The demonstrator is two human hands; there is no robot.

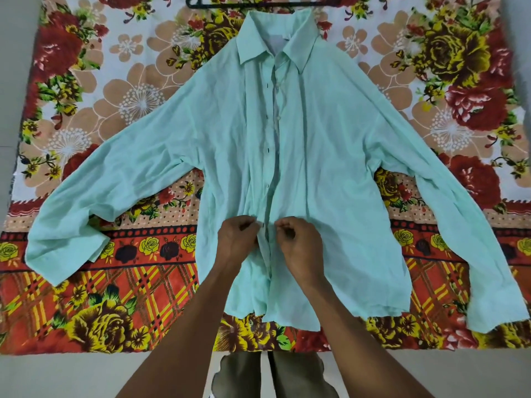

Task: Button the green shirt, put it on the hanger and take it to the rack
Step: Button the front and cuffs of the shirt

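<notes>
The green shirt [301,156] lies spread on the floral sheet [115,297]. The left hand [237,239] and right hand [298,242] each pinch its front edges near the hem; a black hanger [230,5] lies at the sheet's far edge.

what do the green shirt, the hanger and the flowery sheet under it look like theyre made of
Green shirt: thin woven cloth, likely cotton or a blend, matte, finely creased. Hanger: dark and smooth with a slim bar, probably plastic, mostly cut off. Flowery sheet: printed cloth lying flat and matte.

Thin, creased matt cloth shirt [330,156] on a plush floral blanket [115,297].
</notes>
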